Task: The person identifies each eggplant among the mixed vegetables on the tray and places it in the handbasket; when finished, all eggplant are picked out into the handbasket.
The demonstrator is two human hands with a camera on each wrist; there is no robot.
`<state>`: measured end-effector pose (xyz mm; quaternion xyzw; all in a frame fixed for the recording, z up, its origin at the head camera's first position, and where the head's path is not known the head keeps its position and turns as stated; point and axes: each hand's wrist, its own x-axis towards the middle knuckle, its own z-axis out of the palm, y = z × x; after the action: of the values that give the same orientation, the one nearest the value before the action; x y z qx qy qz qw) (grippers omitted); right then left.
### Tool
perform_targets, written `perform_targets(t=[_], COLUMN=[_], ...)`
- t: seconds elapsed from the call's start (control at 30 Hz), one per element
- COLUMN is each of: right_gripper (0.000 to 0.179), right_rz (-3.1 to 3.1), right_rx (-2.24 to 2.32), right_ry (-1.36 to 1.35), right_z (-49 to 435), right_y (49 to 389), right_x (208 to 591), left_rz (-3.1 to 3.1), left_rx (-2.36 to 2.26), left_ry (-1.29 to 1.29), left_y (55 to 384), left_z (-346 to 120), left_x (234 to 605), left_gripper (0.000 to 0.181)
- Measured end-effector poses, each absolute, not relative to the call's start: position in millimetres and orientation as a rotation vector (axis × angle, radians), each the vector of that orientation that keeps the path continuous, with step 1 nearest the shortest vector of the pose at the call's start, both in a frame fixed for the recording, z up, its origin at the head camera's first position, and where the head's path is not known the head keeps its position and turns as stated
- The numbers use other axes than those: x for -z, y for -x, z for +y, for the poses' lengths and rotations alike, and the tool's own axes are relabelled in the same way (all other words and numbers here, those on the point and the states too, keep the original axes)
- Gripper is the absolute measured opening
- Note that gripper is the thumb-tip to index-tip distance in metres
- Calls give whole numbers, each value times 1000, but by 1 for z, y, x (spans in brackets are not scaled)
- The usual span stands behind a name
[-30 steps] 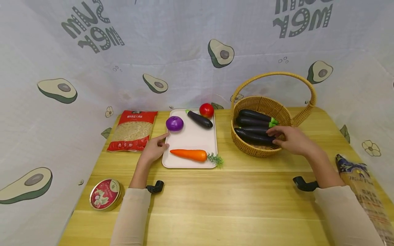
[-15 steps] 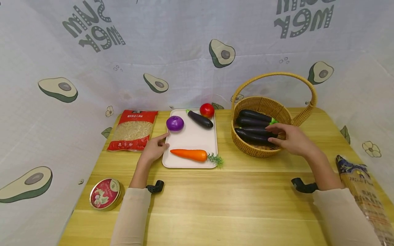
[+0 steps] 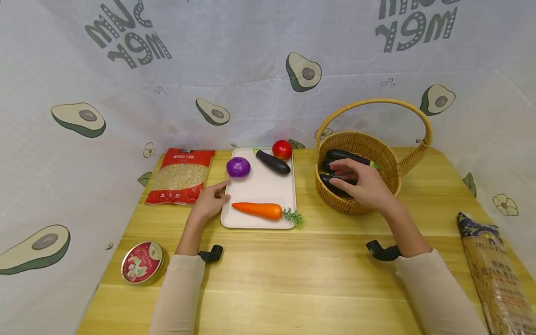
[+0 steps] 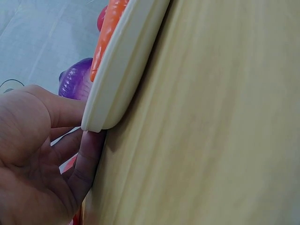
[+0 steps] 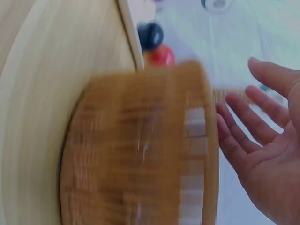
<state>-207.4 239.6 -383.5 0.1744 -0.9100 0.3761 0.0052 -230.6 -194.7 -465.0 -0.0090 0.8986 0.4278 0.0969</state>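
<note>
At the left edge of a white tray [image 3: 261, 188], my left hand [image 3: 209, 200] holds the rim between thumb and fingers; the left wrist view shows the tray edge [image 4: 115, 79] between them. On the tray lie a purple onion [image 3: 238, 167], a small eggplant [image 3: 272, 163], a tomato [image 3: 282, 150] and a carrot [image 3: 259, 211] whose green top hangs past the right side. My right hand [image 3: 364, 184] is over a wicker basket [image 3: 356, 207] of eggplants [image 3: 349, 156], fingers relaxed and apart, holding nothing. It partly hides the eggplants. Beside the blurred basket wall [image 5: 140, 154], its palm shows bare.
A red bag of pasta [image 3: 180, 177] lies left of the tray. Nearer stands a round tin [image 3: 143, 263]. A long pasta packet [image 3: 494, 270] lies along the right edge. The basket's tall handle [image 3: 378, 101] arches up, and a patterned cloth [image 3: 251, 56] hangs behind the table.
My right hand has moved left across the basket, from the eggplants' stem ends toward their other ends. My left hand has stayed at the tray.
</note>
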Motion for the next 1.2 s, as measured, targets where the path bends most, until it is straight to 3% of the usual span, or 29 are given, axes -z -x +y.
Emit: perform_targets(t=[0.23,0.57,1.2], right_gripper=[46,58,61], right_rz=[-2731,-2695,-2811], right_rx=[-1371,-1638,-1339], right_ry=[-640,-531,-515], right_z=[194,143,110], right_y=[220,243,284], right_x=[395,412,445], left_rz=[2663,2661,2658], left_rx=[-1274,-1268,-1261], left_ry=[33,44,52], left_y=[230,233,235], left_z=[-194,-195,-198], left_x=[464,467,468], left_gripper=[55,54,55])
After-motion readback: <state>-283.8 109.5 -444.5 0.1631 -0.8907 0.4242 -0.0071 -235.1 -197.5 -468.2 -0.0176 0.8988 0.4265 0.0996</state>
